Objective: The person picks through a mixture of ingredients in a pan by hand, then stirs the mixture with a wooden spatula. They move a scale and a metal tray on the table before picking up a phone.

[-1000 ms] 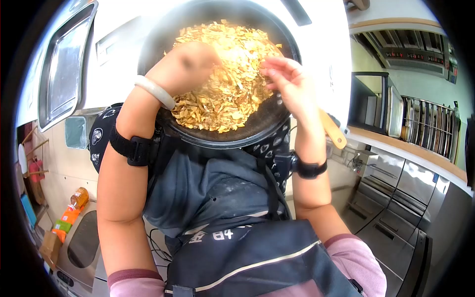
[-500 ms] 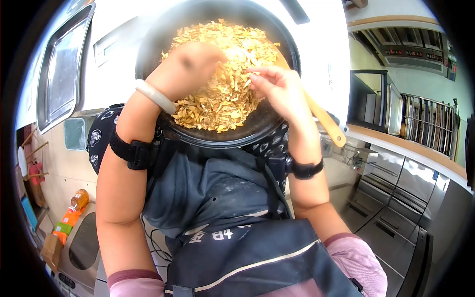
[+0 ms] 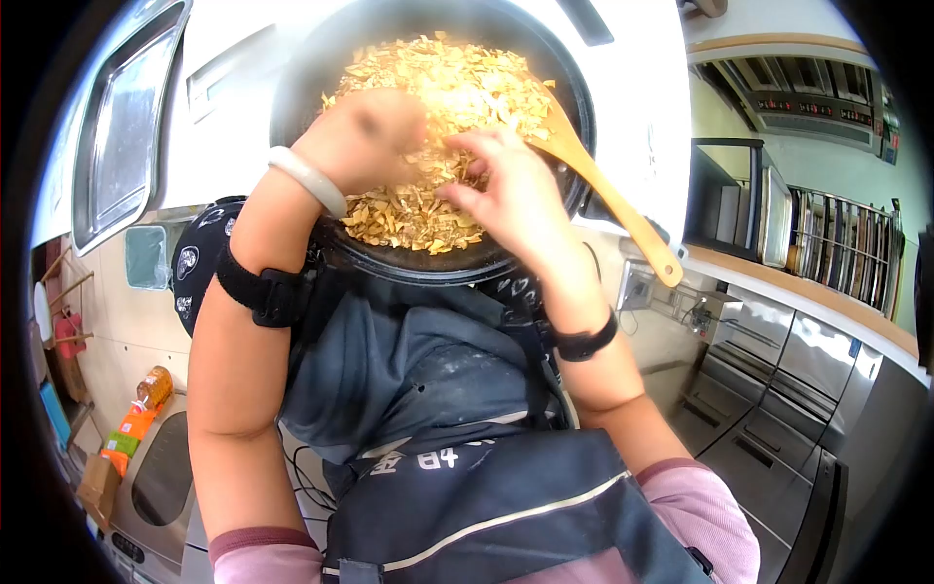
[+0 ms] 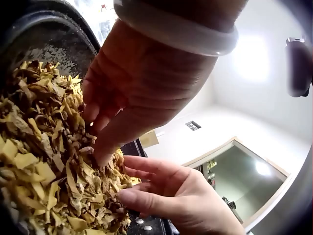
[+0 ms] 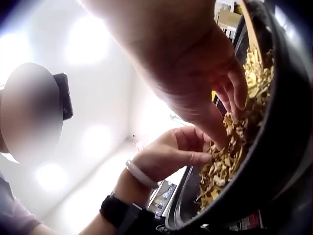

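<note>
A wide black pan (image 3: 302, 107) holds a heap of thin yellow-brown dried pieces (image 3: 418, 222), with haze over its far side. My left hand (image 3: 360, 136), a pale bangle at its wrist, reaches into the left of the heap. In the left wrist view its thumb and fingers point down into the pieces (image 4: 49, 171), spread apart. From the right, my right hand (image 3: 520, 195) dips its fingertips into the heap beside the left hand. The right wrist view shows its thumb and fingers apart, touching the pieces (image 5: 230, 156).
A wooden spatula (image 3: 613, 204) leans over the pan's right rim, its handle outward. At the far left stands a shiny metal tray (image 3: 122, 127) on the white table. A dark handle (image 3: 584, 21) lies behind the pan. Steel drawers (image 3: 769, 360) line the right.
My right hand has moved left and inward from the pan's right side, close to the left hand, uncovering more of the spatula. The left hand stays at about the same place.
</note>
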The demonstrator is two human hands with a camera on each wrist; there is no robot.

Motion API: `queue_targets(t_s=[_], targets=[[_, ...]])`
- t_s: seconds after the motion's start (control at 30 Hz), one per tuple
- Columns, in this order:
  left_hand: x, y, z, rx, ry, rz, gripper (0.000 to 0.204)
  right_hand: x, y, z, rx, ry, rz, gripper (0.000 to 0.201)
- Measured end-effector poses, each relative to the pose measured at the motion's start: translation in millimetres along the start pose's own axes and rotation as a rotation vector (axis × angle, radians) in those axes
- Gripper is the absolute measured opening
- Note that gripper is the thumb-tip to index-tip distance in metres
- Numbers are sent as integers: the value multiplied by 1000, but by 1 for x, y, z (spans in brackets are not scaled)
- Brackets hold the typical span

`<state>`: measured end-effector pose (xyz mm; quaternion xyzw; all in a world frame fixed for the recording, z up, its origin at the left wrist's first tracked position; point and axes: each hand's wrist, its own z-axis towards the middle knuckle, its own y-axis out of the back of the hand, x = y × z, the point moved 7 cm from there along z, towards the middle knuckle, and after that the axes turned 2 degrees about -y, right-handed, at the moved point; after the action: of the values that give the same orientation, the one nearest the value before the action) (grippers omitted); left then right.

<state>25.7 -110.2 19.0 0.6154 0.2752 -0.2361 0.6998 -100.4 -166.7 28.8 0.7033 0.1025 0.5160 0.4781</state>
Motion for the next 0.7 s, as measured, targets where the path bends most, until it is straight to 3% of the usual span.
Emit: queue_targets(t_s=[0.1,0.17,0.3,0.37,0.4,0.47,0.57,0.7], targets=[[-5,-2,4,48,9,21,20,-2,-7,3,0,-8,-68,25],[-1,-4,5,107,105,7,16,-6,-6,6,6,-24,-87,23],[10,-6,5,113,107,91,14,-16,16,3,-102,-26,29,16],[7,2,1,-134,-81,38,13,-35,13,1,-22,-239,201,16],[6,1,1,-134,-80,36,13,-35,15,0,-20,-240,200,16],[-3,5,1,-213,-127,21,13,-37,11,-1,60,-329,456,16],[-13,4,4,-127,-118,-226,14,-32,10,-1,89,-321,576,15],[-17,-4,9,11,-80,-273,15,-26,10,-1,90,-289,647,16]])
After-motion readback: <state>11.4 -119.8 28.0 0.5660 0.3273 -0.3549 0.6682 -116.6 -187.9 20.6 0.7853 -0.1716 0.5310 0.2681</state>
